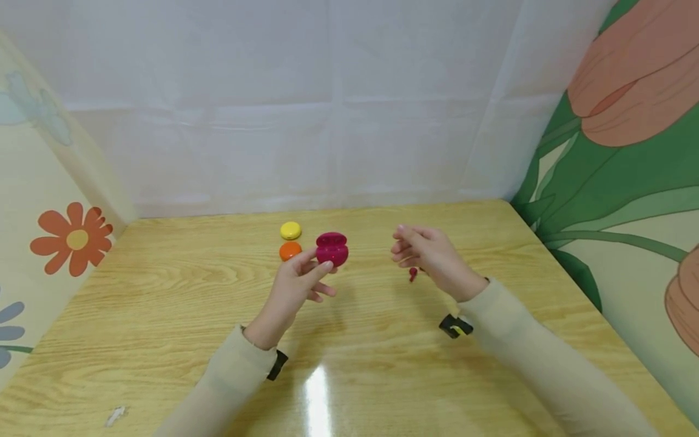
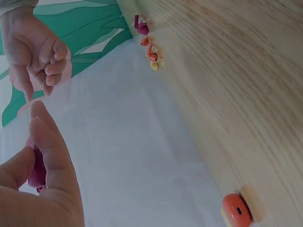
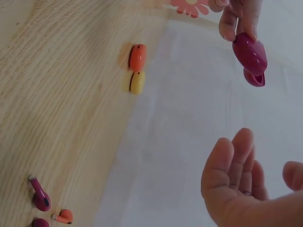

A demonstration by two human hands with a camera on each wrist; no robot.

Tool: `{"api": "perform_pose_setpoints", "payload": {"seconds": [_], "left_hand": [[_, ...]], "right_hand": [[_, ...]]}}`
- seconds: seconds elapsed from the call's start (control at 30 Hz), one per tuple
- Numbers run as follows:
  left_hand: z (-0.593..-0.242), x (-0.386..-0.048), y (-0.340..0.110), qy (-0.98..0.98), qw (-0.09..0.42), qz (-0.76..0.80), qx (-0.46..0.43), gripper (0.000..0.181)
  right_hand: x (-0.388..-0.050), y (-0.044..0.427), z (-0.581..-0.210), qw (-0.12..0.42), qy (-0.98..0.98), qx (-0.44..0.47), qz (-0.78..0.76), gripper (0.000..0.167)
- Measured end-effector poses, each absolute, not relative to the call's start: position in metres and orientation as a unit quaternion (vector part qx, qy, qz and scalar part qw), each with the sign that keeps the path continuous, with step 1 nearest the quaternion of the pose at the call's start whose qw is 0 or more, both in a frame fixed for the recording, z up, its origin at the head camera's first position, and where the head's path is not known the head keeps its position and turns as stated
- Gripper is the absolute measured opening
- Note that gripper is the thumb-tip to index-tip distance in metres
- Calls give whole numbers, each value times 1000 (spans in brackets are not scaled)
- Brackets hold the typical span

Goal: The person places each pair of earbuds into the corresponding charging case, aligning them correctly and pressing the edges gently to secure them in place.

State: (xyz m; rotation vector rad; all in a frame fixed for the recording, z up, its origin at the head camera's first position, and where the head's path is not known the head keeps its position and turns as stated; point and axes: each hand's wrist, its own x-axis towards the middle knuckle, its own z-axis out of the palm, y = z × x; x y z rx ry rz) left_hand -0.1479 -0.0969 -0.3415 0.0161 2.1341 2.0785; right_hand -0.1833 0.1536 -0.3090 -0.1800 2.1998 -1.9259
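My left hand (image 1: 286,291) pinches a magenta earbud case (image 1: 332,255) between thumb and fingers, above the table. The case's lid is raised; in the right wrist view the case (image 3: 250,54) hangs from the fingertips. My right hand (image 1: 441,262) is raised to the right of the case and apart from it, fingers loosely bent, thumb apart, holding nothing. Below it on the table lies a magenta earbud (image 1: 413,274). Beside that, the right wrist view has a second magenta earbud (image 3: 40,222), partly cut off, and an orange earbud (image 3: 65,216). A pale yellow earbud (image 2: 155,65) appears in the left wrist view.
An orange case (image 1: 289,250) and a yellow case (image 1: 290,230) sit close together on the wooden table (image 1: 180,340), behind my left hand. A white sheet (image 1: 262,121) hangs along the back edge. Flower-patterned panels (image 1: 633,200) stand at both sides.
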Motion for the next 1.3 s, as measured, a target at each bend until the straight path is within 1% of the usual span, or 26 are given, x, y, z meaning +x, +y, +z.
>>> {"api": "perform_pose_setpoints", "payload": {"seconds": [0.13,0.43,0.67,1.03,1.13,1.3], "left_hand": [[-343,-148,-98,713,82,696,0,44],[-342,-149,-98,714,82,696,3,45],[-342,-149,-99,717,81,693,6,47],[-340,-149,-103,715,78,695,9,50],[-339,-148,-103,716,79,693,6,51],[-339,-149,-104,716,75,694,8,51]], "right_hand": [[-182,158,-310,106,749,-57,-651,38],[-179,172,-317,97,741,-56,-662,33],[-176,180,-319,112,752,-44,-648,36],[-172,195,-325,123,754,-27,-645,31],[-170,198,-326,123,752,-23,-648,31],[-169,202,-330,141,752,-12,-643,35]]}}
